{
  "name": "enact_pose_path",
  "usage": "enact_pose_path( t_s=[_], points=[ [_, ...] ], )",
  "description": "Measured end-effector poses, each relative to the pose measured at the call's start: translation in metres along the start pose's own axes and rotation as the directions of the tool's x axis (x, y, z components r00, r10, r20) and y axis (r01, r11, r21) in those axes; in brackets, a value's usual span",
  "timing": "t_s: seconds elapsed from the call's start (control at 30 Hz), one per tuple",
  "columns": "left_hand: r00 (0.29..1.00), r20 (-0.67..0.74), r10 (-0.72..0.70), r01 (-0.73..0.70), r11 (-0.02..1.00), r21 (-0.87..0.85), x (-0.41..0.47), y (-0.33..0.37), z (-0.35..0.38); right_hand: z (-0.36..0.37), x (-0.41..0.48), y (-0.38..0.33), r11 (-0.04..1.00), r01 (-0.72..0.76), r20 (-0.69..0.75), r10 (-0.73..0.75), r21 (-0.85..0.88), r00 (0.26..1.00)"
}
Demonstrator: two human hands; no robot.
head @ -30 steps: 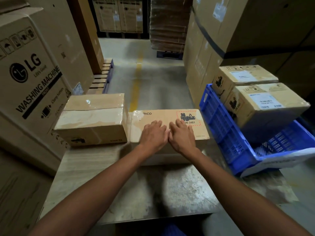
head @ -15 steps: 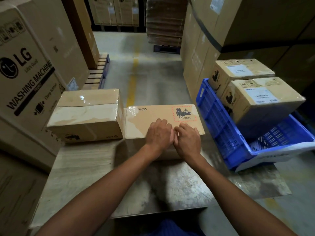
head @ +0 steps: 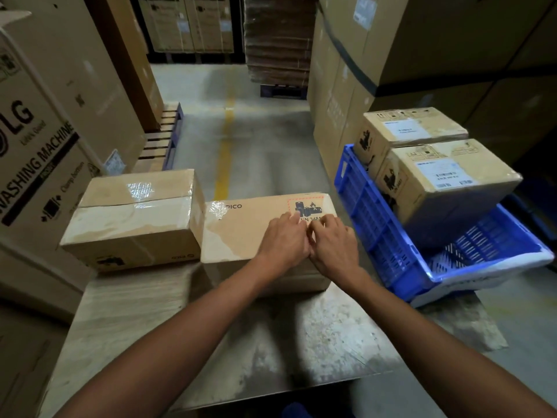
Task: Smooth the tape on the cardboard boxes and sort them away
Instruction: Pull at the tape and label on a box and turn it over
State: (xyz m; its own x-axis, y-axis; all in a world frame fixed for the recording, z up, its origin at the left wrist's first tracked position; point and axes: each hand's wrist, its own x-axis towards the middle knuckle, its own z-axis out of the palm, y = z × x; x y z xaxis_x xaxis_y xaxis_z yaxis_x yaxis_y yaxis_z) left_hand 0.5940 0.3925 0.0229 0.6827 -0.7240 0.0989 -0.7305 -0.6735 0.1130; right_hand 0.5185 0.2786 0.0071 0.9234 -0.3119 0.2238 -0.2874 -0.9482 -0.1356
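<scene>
On the worn table, toward its far edge, a flat cardboard PICO box lies with its long side facing the person. Both bare hands rest palm-down on the right part of its top, side by side and touching along the thumbs. The left hand has its fingers stretched forward, the tips reaching the red-bordered UN 3481 label. The right hand lies just beside it near the box's right end, fingers slightly bent and pressed on the cardboard. Neither hand grips anything. Clear tape glints at the box's far left corner, and a paler band runs along its near left edge.

Just left of it, touching or nearly so, stands a taller taped box with a wide glossy strip over its top seam. Right of the table a blue plastic crate sits tilted, holding two labelled cartons: the nearer carton and the farther carton behind it. A large LG washing machine carton fills the left side, with a wooden pallet beyond it. A yellow line runs down the concrete floor toward a stack of flat cardboard.
</scene>
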Motion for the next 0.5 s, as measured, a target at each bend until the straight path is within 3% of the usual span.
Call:
enact_pose_path(
  t_s=[0.13, 0.3, 0.4, 0.5],
  points=[
    [0.998, 0.050, -0.025, 0.024, 0.999, 0.031, 0.006, -0.011, 0.008, 0.006, 0.014, 0.004, 0.997, 0.071, 0.136, -0.076, 0.037, 0.988],
    [1.000, 0.003, 0.007, -0.007, 0.997, -0.076, 0.015, -0.013, -0.010, -0.003, 0.030, -0.002, 0.997, 0.058, 0.134, -0.051, -0.047, 0.990],
    [0.994, -0.084, -0.077, 0.065, 0.990, -0.127, 0.019, -0.031, -0.014, -0.008, 0.048, -0.016, 0.999, 0.025, 0.182, -0.019, -0.030, 0.983],
    [0.988, 0.002, -0.152, 0.152, 0.986, -0.074, 0.016, -0.045, -0.004, 0.004, 0.049, -0.024, 1.000, 0.024, 0.275, -0.027, 0.014, 0.961]
  ],
)
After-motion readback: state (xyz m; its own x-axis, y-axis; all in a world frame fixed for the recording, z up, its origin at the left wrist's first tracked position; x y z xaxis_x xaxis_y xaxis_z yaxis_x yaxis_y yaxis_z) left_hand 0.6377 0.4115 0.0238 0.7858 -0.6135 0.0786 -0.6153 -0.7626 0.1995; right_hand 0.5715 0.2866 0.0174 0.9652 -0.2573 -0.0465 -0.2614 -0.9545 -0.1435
